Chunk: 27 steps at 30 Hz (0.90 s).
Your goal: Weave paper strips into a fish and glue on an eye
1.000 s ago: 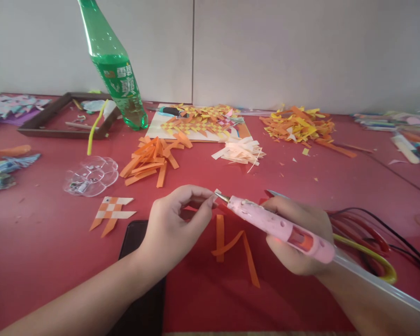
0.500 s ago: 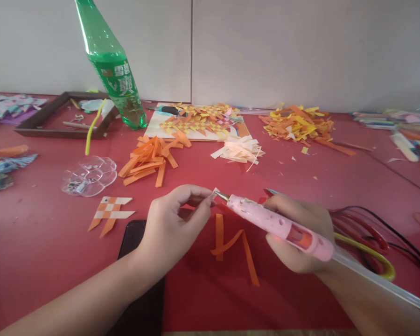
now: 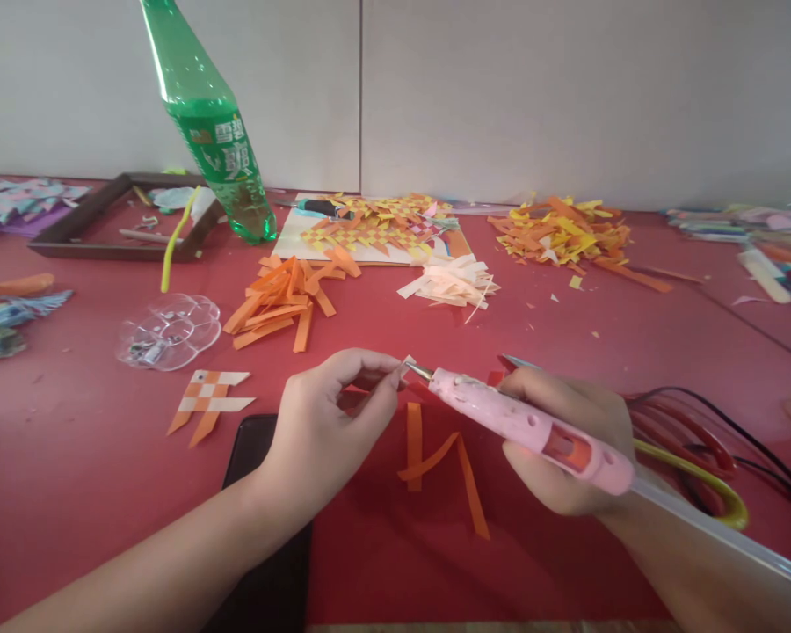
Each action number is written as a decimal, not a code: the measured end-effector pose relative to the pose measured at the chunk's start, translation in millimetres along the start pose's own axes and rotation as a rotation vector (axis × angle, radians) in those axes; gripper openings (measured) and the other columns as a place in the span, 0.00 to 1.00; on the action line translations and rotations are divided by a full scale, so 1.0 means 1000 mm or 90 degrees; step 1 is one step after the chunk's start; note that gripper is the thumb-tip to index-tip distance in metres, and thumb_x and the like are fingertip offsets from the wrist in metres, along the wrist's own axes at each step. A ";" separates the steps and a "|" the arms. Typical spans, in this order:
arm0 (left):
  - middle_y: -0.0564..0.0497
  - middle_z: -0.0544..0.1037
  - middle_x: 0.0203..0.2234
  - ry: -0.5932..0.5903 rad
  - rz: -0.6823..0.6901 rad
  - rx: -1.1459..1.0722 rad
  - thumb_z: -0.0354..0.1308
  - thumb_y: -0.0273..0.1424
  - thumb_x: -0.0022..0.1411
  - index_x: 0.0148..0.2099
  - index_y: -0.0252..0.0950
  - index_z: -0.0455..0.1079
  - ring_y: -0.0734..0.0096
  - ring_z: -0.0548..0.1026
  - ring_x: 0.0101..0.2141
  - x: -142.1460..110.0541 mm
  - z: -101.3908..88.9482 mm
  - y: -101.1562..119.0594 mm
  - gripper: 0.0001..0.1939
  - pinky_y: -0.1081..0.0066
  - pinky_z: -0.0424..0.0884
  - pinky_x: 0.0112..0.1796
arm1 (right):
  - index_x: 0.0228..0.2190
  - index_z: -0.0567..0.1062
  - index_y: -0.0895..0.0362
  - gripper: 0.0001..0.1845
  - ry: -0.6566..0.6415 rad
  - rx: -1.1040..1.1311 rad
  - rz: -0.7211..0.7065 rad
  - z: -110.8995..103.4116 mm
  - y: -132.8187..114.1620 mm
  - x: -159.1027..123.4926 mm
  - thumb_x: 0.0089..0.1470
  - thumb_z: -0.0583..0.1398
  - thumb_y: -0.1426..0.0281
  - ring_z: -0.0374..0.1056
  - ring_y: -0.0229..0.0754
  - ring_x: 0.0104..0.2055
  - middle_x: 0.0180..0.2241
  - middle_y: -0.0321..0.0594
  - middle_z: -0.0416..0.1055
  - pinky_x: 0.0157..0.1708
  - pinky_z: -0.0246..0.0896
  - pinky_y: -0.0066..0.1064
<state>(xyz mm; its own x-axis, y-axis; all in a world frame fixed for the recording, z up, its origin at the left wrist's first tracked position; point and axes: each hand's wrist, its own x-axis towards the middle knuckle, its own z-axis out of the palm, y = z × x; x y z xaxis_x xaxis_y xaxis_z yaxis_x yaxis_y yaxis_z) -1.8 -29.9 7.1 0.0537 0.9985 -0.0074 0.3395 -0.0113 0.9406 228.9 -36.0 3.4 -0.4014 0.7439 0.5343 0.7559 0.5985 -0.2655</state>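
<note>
My right hand (image 3: 567,440) is wrapped round a pink glue gun (image 3: 527,428) with a clear glue stick trailing off to the lower right. Its metal tip (image 3: 418,370) points left at a small pale paper piece (image 3: 405,363) pinched between the thumb and forefinger of my left hand (image 3: 330,426). Just below the tip, two loose orange paper strips (image 3: 443,462) lie on the red table (image 3: 72,475). A small woven orange and white paper piece (image 3: 207,400) lies to the left of my left hand.
A black phone (image 3: 264,527) lies under my left forearm. Further back are a pile of orange strips (image 3: 283,299), pale strips (image 3: 452,281), a woven sheet on a board (image 3: 369,230), yellow-orange scraps (image 3: 563,233), a tilted green bottle (image 3: 211,123), a clear flower-shaped tray (image 3: 168,330), a wooden frame (image 3: 105,224). Red and yellow cords (image 3: 692,448) lie at right.
</note>
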 end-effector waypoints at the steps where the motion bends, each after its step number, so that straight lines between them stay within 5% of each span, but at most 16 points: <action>1: 0.51 0.82 0.33 0.000 -0.002 0.004 0.60 0.34 0.61 0.38 0.39 0.77 0.70 0.80 0.32 0.000 0.000 -0.001 0.07 0.77 0.76 0.32 | 0.24 0.61 0.51 0.10 -0.001 -0.006 0.005 0.000 0.000 0.000 0.39 0.55 0.78 0.45 0.35 0.16 0.16 0.28 0.53 0.20 0.47 0.30; 22: 0.55 0.82 0.31 0.022 0.025 -0.005 0.61 0.32 0.60 0.37 0.41 0.77 0.76 0.79 0.30 0.000 0.001 -0.002 0.04 0.81 0.74 0.29 | 0.24 0.61 0.51 0.10 0.000 -0.002 0.008 0.000 0.001 -0.001 0.39 0.54 0.78 0.45 0.34 0.15 0.15 0.27 0.53 0.19 0.47 0.30; 27: 0.54 0.81 0.29 0.008 -0.008 -0.041 0.61 0.36 0.60 0.36 0.40 0.76 0.74 0.79 0.31 0.003 -0.001 -0.003 0.06 0.79 0.74 0.31 | 0.25 0.66 0.52 0.05 -0.035 0.063 0.159 -0.001 0.006 -0.004 0.42 0.55 0.74 0.51 0.34 0.16 0.16 0.29 0.58 0.18 0.48 0.29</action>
<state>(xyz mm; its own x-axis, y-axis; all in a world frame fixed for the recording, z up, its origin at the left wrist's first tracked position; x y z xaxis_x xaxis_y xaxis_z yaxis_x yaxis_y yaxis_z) -3.5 -27.0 4.4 0.0372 0.9992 -0.0155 0.2789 0.0045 0.9603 235.4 -35.8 0.6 -0.2373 0.8856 0.3991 0.7821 0.4179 -0.4622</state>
